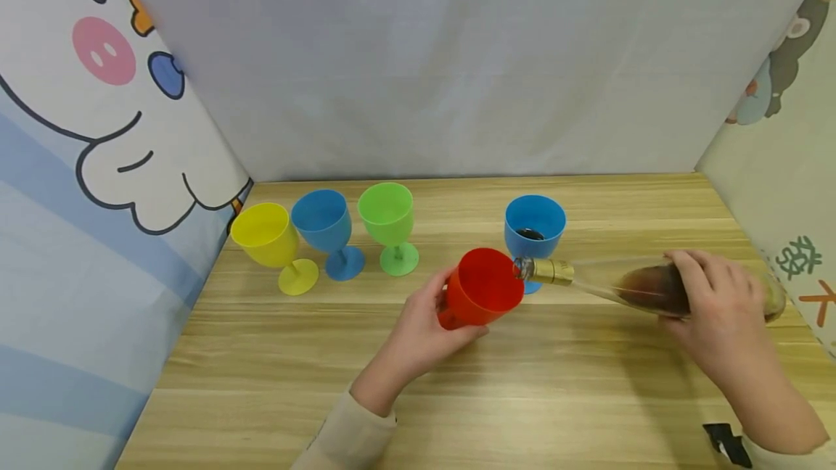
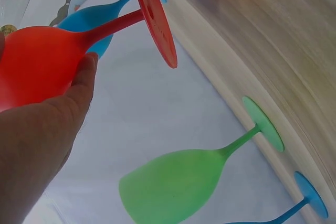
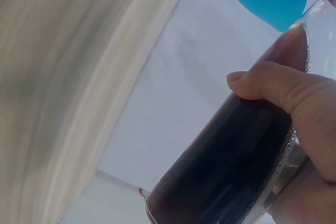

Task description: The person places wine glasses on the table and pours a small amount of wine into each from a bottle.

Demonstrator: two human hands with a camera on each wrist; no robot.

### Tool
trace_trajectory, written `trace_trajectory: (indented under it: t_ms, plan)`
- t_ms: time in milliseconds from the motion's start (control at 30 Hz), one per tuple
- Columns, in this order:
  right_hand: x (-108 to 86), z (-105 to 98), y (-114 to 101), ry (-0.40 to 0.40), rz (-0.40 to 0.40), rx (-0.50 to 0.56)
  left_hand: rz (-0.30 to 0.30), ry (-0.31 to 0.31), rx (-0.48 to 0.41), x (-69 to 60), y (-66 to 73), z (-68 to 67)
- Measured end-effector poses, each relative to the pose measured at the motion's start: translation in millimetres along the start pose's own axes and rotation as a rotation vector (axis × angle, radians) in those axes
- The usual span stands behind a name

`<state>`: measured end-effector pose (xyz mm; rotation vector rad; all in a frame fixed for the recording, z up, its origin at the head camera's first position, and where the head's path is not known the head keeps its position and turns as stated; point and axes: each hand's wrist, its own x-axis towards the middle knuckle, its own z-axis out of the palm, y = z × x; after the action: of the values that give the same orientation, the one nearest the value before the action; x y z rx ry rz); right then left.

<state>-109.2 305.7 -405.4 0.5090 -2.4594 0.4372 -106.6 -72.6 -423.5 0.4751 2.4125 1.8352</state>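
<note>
My left hand [image 1: 427, 332] grips a red plastic goblet [image 1: 480, 303] round its bowl, with the goblet's foot held off the table in the left wrist view. My right hand [image 1: 721, 310] holds a clear glass bottle [image 1: 607, 281] of dark liquid, tilted nearly flat. The bottle's mouth is at the right side of the red goblet's rim. In the right wrist view my thumb lies across the bottle [image 3: 220, 161], and dark liquid fills its lower part. Just behind the bottle neck stands a blue goblet [image 1: 535, 227] with a little dark liquid in it.
At the left of the wooden table [image 1: 522, 412] stand a yellow goblet [image 1: 268, 238], another blue goblet [image 1: 323, 223] and a green goblet [image 1: 387, 212]. A small black item [image 1: 726, 443] lies by my right sleeve. Cloth-like walls enclose the back [image 1: 457, 93] and both sides.
</note>
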Motion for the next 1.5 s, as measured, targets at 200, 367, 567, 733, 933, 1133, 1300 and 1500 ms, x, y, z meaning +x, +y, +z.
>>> trace_trajectory:
  t_ms: [200,367,567,733,933,1133,1300,1500]
  plan:
    - [1.0,-2.3,-0.4,-0.008,-0.003,-0.034,-0.015,-0.019,0.030,-0.2,-0.7,-0.8]
    - [2.1,-3.1,-0.7,-0.016,-0.012,-0.054,-0.031,-0.030,0.029,-0.1,-0.5,-1.3]
    - [2.9,-3.3,-0.8,-0.017,-0.015,-0.071,-0.033,-0.034,0.040,0.0,0.1,-2.1]
    - [4.1,-3.4,0.3,-0.008,-0.028,-0.080,-0.034,-0.032,0.055,-0.3,0.4,-2.4]
    - [4.3,-4.7,0.5,-0.011,-0.030,-0.092,-0.036,-0.027,0.061,-0.7,0.2,-2.2]
    - [6.6,-7.1,-0.2,-0.004,-0.051,-0.112,-0.039,-0.022,0.057,-0.4,-1.0,-1.7]
    - [8.3,-8.5,0.3,0.003,-0.067,-0.122,-0.057,-0.022,0.050,-0.7,-0.7,-1.0]
    - [9.8,-10.0,0.1,0.006,-0.084,-0.120,-0.065,-0.019,0.050,-1.1,0.6,-0.6]
